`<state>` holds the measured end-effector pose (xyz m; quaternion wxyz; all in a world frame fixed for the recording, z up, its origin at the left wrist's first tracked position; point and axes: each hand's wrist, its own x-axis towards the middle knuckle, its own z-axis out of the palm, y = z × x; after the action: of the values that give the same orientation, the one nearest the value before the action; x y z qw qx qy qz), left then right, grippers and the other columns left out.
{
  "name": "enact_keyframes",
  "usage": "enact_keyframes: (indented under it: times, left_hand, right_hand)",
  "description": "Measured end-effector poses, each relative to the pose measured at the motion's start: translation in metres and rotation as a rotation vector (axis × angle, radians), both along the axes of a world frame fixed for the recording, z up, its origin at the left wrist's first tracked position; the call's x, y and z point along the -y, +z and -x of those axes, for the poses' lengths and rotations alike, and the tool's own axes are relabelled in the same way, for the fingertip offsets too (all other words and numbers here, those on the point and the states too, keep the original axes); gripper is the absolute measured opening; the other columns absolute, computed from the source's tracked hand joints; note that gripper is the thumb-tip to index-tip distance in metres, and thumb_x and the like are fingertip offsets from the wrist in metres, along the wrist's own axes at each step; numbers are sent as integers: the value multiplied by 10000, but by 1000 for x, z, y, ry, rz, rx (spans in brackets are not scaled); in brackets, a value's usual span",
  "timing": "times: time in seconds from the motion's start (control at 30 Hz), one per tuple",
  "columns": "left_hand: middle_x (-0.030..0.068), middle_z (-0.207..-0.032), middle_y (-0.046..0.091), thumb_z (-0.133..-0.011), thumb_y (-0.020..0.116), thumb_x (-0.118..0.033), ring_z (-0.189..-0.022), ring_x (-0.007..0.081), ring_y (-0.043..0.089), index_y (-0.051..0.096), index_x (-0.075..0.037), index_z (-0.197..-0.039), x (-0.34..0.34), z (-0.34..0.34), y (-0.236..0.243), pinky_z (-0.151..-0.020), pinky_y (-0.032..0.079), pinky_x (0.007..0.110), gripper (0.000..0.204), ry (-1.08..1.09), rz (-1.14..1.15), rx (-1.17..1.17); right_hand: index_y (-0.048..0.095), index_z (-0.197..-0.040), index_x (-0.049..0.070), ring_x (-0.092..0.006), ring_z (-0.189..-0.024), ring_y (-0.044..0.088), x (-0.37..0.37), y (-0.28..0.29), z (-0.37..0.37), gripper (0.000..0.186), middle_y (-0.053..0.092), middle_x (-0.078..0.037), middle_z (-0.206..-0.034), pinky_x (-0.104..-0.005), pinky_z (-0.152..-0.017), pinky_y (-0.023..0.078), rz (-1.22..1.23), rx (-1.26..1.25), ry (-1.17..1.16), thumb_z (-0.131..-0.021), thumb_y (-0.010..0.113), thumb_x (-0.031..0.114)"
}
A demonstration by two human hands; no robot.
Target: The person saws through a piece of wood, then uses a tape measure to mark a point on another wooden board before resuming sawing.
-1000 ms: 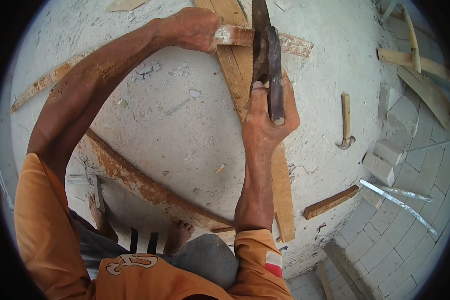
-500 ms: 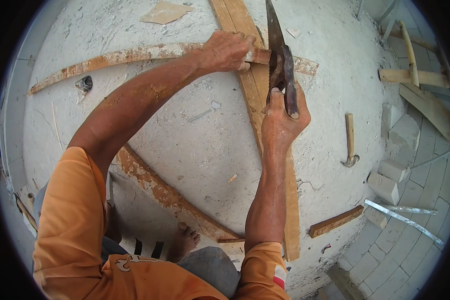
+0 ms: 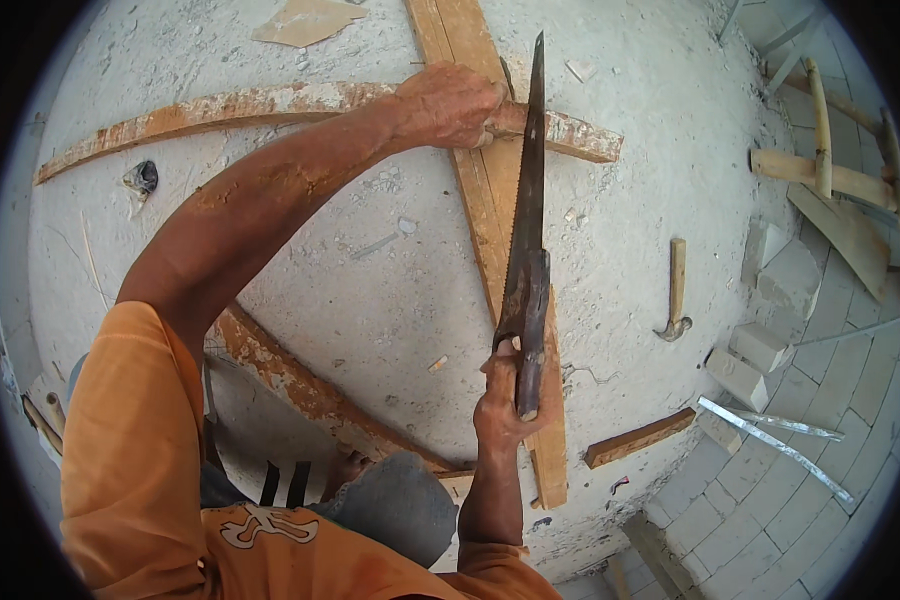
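Note:
My right hand [image 3: 510, 400] grips the dark handle of a handsaw [image 3: 526, 215], its toothed edge facing left and its tip pointing away from me. Near its tip the blade crosses a long, paint-stained wooden strip [image 3: 220, 108]. This strip lies across a lighter wooden plank [image 3: 485, 215] that runs from far to near. My left hand [image 3: 450, 105] is closed round the strip where it crosses the plank, just left of the blade. Its short end [image 3: 590, 138] sticks out to the right of the saw.
A claw hammer [image 3: 676, 290] and a short wood piece [image 3: 640, 437] lie to the right. White blocks [image 3: 760, 345], metal strips [image 3: 775, 448] and bamboo poles [image 3: 820, 175] line the right side. A stained board [image 3: 320, 385] lies near my foot.
My right hand has drawn the saw back toward me, so more of the blade shows near the strip. My left hand keeps its hold on the strip. The whole view has shifted slightly.

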<state>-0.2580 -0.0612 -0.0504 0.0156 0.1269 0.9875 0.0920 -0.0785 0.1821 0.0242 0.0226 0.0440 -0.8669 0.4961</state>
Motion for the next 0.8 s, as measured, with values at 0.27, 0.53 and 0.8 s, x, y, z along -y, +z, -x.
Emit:
enact_keyframes:
  times: [0.27, 0.53, 0.8]
  left_hand:
    - [172, -818, 692, -769, 754, -377, -753, 289, 703, 618, 2, -1113, 5, 4, 12, -670, 582, 378, 530, 57, 15, 150]
    - [203, -793, 687, -758, 764, -343, -767, 345, 699, 625, 9, -1029, 0, 4, 14, -681, 565, 423, 466, 25, -103, 64]
    - [175, -757, 685, -735, 794, -301, -729, 309, 706, 642, 5, -990, 3, 1, 18, -642, 577, 395, 426, 62, -45, 25]
  right_hand:
    - [588, -1182, -95, -124, -657, 559, -18, -2, -27, 377, 613, -86, -790, -256, -620, 477, -22, -33, 11, -811, 647, -65]
    - [554, -1298, -37, -94, -697, 542, 72, 6, 127, 458, 624, -92, -876, -218, -640, 456, 20, 256, 3, -842, 589, -67]
    - [552, -1267, -79, -116, -720, 602, 42, 1, 72, 430, 674, -174, -1015, -238, -602, 485, 8, -72, 46, -837, 553, -93]
